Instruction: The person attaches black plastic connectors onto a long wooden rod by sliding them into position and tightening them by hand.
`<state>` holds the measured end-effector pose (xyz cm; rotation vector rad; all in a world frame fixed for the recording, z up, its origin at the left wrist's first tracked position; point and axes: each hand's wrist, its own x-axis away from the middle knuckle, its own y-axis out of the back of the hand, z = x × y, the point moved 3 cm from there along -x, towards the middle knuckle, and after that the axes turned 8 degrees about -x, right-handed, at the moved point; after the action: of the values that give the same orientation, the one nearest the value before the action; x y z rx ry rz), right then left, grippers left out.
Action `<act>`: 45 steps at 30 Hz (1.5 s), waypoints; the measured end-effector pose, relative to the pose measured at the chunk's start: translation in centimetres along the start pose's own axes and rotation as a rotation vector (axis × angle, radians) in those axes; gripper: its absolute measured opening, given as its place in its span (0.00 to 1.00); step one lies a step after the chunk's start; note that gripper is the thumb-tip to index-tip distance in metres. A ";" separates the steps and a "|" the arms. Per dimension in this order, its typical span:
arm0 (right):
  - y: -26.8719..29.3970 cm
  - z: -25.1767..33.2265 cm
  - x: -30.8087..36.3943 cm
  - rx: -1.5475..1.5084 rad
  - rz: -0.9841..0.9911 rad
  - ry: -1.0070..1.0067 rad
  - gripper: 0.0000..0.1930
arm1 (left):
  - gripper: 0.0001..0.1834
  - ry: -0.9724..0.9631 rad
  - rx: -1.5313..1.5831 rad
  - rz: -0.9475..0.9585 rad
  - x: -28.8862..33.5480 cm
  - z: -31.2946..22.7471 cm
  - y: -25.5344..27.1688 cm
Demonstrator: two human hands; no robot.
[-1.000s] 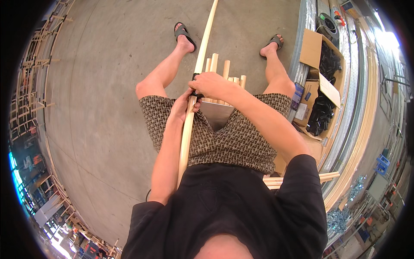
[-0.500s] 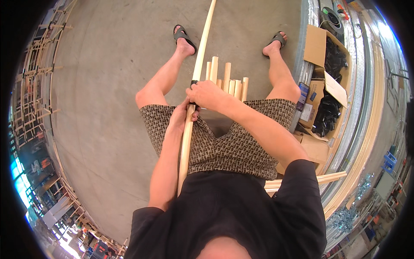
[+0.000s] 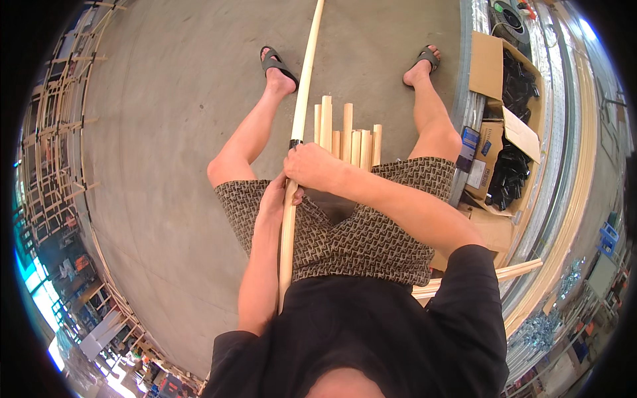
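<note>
A long pale wooden pole runs from beside my waist out past my left foot. A black band, either tape or a sleeve, sits round it just beyond my fingers. My left hand is wrapped round the pole from its left side, below the band. Closed on the pole at the band's near edge, my right hand has its fingertips bent over and partly hidden. Between my legs, several shorter wooden poles stand in a cluster just beyond my right hand.
At my right, open cardboard boxes hold black parts, beside long metal profiles. More wooden strips stick out behind my right elbow. A wooden lattice rack stands far left on the concrete floor.
The whole view has shifted, so the scene sits slightly lower. Both hands stay on the pole; the black material seen below my right hand earlier is now covered.
</note>
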<state>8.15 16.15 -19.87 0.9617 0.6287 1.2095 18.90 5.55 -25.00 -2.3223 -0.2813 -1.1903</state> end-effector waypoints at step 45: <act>-0.6 -0.4 0.9 -0.119 -0.117 -0.128 0.11 | 0.16 0.001 0.021 0.003 -0.8 -0.1 0.1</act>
<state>8.33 17.08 -20.56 0.8832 0.4989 1.0611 18.35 5.48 -25.63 -2.3032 -0.2884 -1.1822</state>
